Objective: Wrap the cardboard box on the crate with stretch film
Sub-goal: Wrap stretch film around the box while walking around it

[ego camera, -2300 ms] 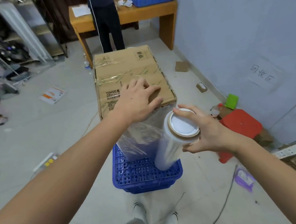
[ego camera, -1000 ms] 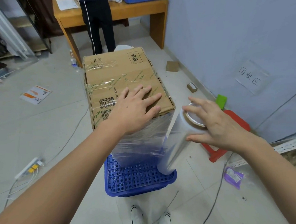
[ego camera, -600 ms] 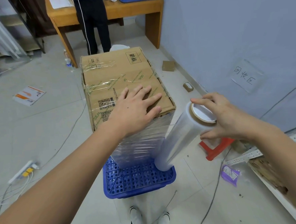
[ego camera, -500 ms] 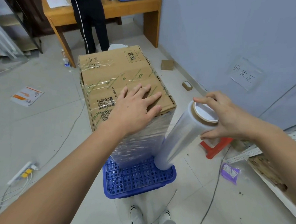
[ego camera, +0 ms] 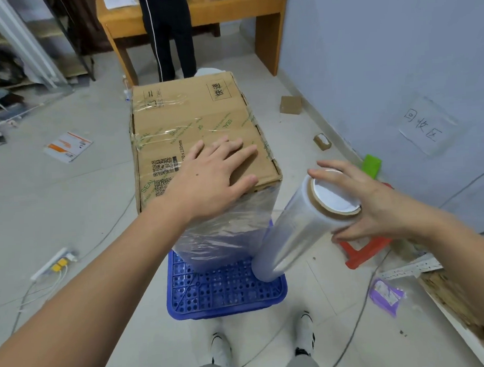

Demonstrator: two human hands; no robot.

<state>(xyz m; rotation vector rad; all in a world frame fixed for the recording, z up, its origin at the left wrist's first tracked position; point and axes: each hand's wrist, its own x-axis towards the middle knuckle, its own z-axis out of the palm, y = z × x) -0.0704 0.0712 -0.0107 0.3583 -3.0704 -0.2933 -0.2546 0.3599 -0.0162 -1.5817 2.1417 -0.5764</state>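
A tall cardboard box [ego camera: 192,121] stands on an upturned blue plastic crate [ego camera: 227,293] on the floor. Clear stretch film covers the box's near side below the top edge. My left hand [ego camera: 215,176] lies flat on the box's top near the front corner, fingers spread. My right hand [ego camera: 356,202] grips the upper end of the stretch film roll [ego camera: 296,231], which leans with its lower end resting on the crate at the box's near right corner. A sheet of film runs from the roll to the box.
A wall runs along the right, with a red stool [ego camera: 365,250] and green block [ego camera: 372,165] at its foot. A person's legs [ego camera: 171,35] stand by a wooden table [ego camera: 226,13] behind the box. A power strip [ego camera: 53,263], cables and a leaflet [ego camera: 68,146] lie left.
The roll's top has tilted a little nearer to me and my right hand has shifted with it. My left hand stays flat on the box top.
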